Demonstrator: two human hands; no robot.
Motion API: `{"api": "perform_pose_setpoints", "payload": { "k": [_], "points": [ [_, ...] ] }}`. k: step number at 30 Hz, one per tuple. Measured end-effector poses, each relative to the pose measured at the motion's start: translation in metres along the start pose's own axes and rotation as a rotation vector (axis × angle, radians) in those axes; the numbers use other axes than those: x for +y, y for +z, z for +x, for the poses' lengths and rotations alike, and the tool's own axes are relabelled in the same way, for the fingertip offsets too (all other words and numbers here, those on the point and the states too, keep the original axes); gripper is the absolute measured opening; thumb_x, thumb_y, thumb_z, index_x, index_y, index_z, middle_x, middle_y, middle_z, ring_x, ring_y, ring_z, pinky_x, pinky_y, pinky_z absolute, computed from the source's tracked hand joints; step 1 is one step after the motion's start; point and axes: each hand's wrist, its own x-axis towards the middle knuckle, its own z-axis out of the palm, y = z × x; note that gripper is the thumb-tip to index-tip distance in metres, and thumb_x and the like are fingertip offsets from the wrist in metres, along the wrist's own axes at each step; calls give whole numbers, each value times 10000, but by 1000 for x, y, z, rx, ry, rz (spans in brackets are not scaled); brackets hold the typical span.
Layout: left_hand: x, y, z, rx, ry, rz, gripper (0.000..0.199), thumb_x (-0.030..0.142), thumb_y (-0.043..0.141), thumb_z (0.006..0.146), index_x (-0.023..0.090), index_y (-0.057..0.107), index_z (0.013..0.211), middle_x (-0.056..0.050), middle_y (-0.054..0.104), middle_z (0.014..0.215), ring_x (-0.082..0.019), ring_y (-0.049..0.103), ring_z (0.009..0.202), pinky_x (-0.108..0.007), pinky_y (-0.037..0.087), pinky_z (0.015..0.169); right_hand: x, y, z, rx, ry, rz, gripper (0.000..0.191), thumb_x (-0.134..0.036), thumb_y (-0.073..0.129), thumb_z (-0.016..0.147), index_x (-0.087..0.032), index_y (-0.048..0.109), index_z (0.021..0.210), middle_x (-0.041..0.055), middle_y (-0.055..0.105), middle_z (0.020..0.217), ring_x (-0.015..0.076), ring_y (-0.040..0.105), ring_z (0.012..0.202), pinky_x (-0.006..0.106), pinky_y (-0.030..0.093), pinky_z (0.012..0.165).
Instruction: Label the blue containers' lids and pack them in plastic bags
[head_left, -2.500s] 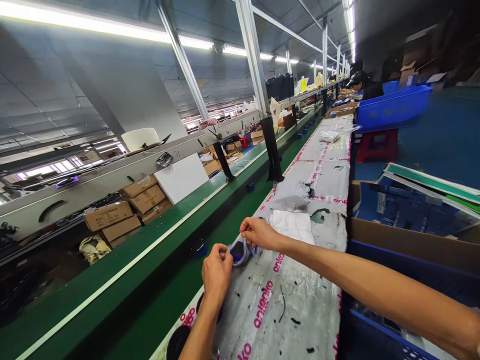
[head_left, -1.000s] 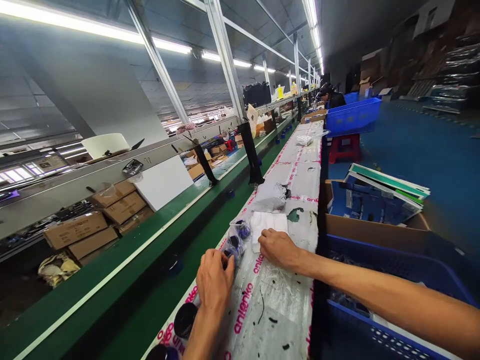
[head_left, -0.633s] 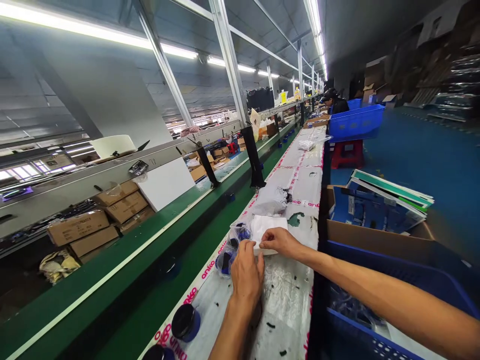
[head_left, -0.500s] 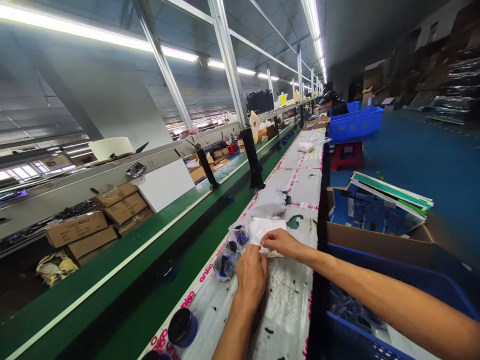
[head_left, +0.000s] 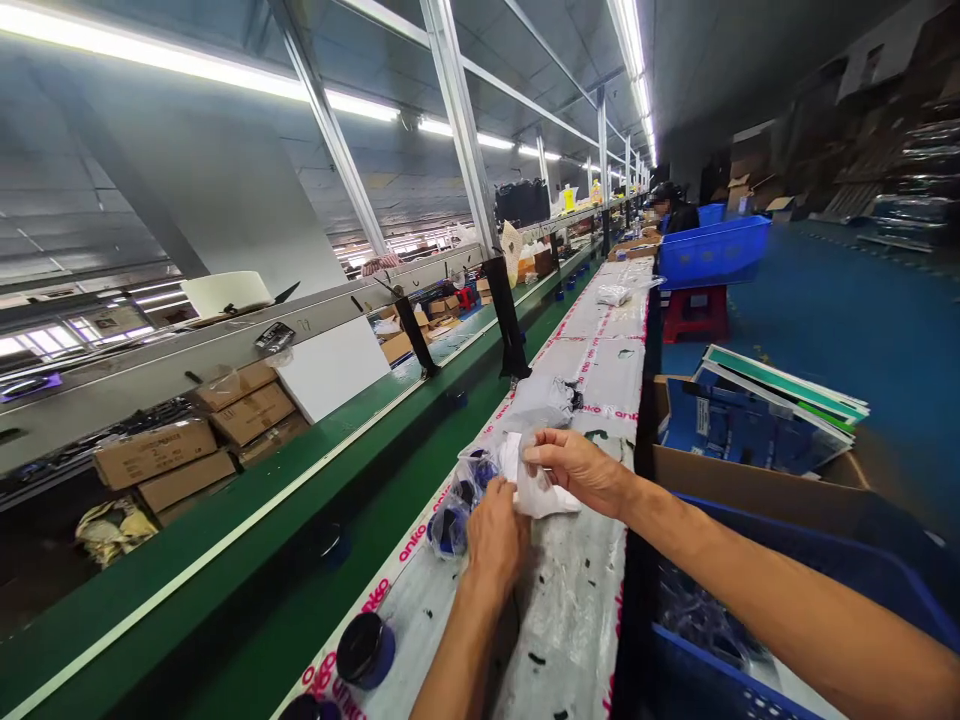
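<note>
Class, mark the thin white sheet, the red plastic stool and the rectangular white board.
Thin white sheet (head_left: 533, 492): head view, its raised part.
Red plastic stool (head_left: 696, 297): head view, upper front.
Rectangular white board (head_left: 334, 370): head view, middle of its face.

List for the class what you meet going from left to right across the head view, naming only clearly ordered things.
Crumpled pale bundle, round white object, white board, left hand, right hand, red stool, shiny stack.
</note>
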Motion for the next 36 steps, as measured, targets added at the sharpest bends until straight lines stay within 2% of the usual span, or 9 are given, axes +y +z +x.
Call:
{"api": "perform_pose_setpoints", "payload": {
  "k": [2, 5, 8, 13, 17, 25, 30, 33, 36],
  "points": [
    [-4, -24, -14, 96, -62, -130, 220, 145, 529, 861, 184, 669, 1025, -94, 679, 1113, -223, 652, 956, -337, 477, 846, 5, 12, 2, -9, 18, 0, 305, -333, 841, 642, -157, 614, 745, -11, 613, 697, 102, 540, 633, 212, 422, 553],
    [-10, -61, -40, 171, -162, -357, 288, 376, 494, 929, 170, 631, 1076, -83, 686, 960, -183, 638, 753, -298, 499, 665, 20, 36, 6, -95, 50, 20, 344, -360, 864, 647, -155, 613, 760, -11, 619, 719, 109, 554, 650, 220, 433, 554],
    [-19, -92, -63, 170, -208, -558, 453, 553, 625, 827, 173, 612, 1075, -46, 668, 884, -135, 573, 611, -241, 450, 501, 36, 69, 8, -261, 157, 61, 380, -402, 864, 676, -155, 596, 784, -17, 617, 735, 104, 567, 660, 217, 441, 566],
    [-43, -131, -95, 196, -257, -723, 341, 470, 768, 721, 159, 638, 772, 27, 568, 641, -88, 490, 555, -201, 419, 527, 58, 124, 12, -539, 362, 96, 416, -451, 843, 716, -166, 569, 845, -8, 633, 766, 114, 597, 693, 212, 450, 566],
    [-62, -152, -117, 216, -305, -760, 300, 426, 774, 718, 155, 648, 736, 25, 572, 586, -91, 490, 534, -205, 426, 528, 76, 157, 22, -559, 419, 12, 454, -457, 874, 655, -162, 574, 825, -13, 630, 741, 101, 574, 650, 208, 462, 548],
    [-106, -167, -137, 426, -473, -746, 315, 471, 688, 723, 179, 574, 753, 13, 606, 626, -130, 599, 571, -245, 505, 555, 97, 186, 46, -504, 195, -362, 442, -555, 771, 679, -168, 580, 778, 10, 625, 694, 139, 609, 640, 229, 473, 492],
    [-136, -169, -145, 515, -558, -535, 246, 427, 613, 730, 192, 539, 732, -15, 622, 616, -190, 658, 590, -299, 533, 560, 116, 191, 63, -392, 2, -613, 210, -362, 668, 812, -180, 573, 766, -3, 608, 618, 148, 607, 565, 245, 462, 491],
    [-146, -169, -140, 529, -523, -311, 195, 389, 603, 754, 198, 566, 751, -31, 650, 681, -214, 675, 658, -318, 531, 623, 130, 199, 71, -295, -229, -787, 91, -251, 627, 861, -184, 597, 809, 23, 651, 729, 169, 632, 696, 276, 487, 639],
    [-149, -170, -134, 526, -456, -61, 145, 289, 581, 808, 206, 614, 923, -43, 691, 867, -205, 671, 803, -312, 500, 767, 140, 201, 73, -306, -447, -933, 49, -204, 576, 922, -191, 621, 907, 66, 674, 975, 188, 617, 927, 305, 468, 834]
  ]
}}
